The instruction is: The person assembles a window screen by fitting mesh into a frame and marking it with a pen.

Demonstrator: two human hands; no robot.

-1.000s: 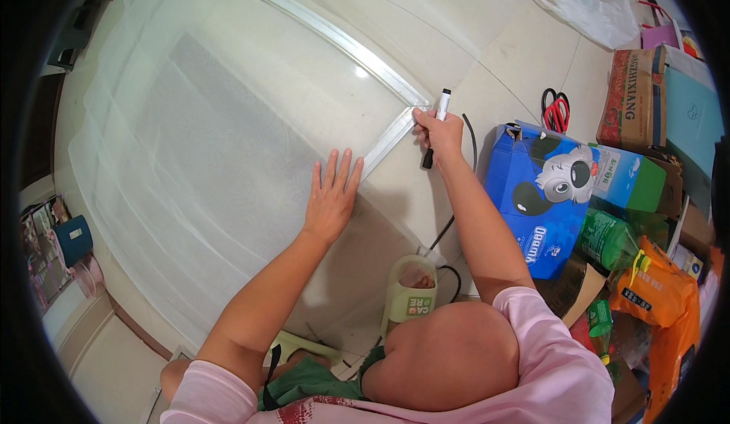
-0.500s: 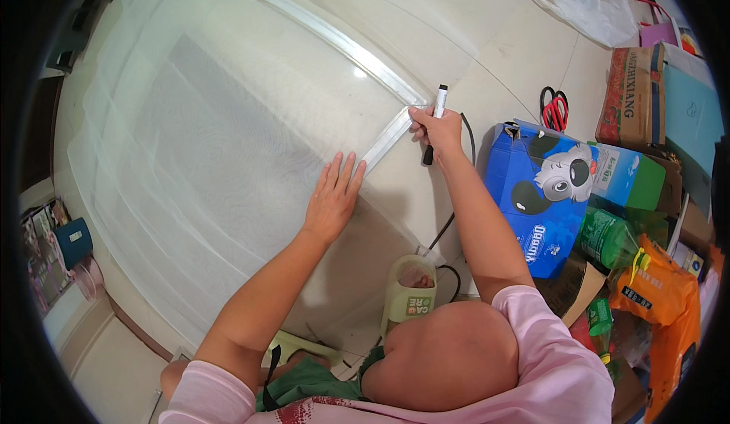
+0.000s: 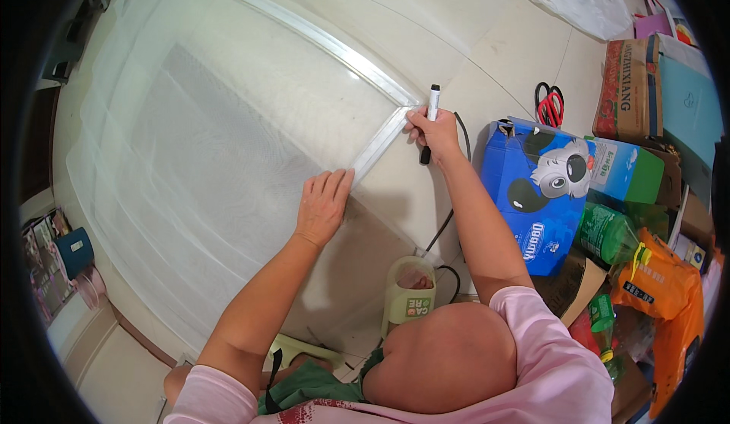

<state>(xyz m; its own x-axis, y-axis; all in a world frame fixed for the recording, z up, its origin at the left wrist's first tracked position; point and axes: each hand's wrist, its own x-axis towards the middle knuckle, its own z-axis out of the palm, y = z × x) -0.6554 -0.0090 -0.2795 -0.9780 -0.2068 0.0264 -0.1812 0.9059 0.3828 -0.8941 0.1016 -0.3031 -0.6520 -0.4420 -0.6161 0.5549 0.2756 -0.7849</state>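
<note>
A large sheet of fine, translucent screen mesh [image 3: 220, 146] spreads over the floor and a silver metal frame [image 3: 378, 145]. At the frame's near right corner, my right hand [image 3: 439, 133] grips a black-and-white marker [image 3: 433, 103] upright against the palm. Its thumb and fingertips touch that corner. My left hand [image 3: 323, 207] rests palm down on the mesh, fingers bent and close together, tips at the short frame bar's left part. The left thumb is hidden. Further up and left, the long frame bar [image 3: 296, 27] runs away under the mesh.
Right of my arm stands a blue cardboard box [image 3: 532, 196], with red-and-black-handled scissors [image 3: 549, 106] behind it. Green bottles [image 3: 606, 234], an orange bag [image 3: 660, 279] and a brown carton [image 3: 625, 89] crowd the right side. A dark cord [image 3: 447, 222] passes my slipper [image 3: 411, 291].
My left hand has slid slightly left and down, its spread fingers drawing together and bending. The right hand stays at the corner with the marker. The view has shifted slightly.
</note>
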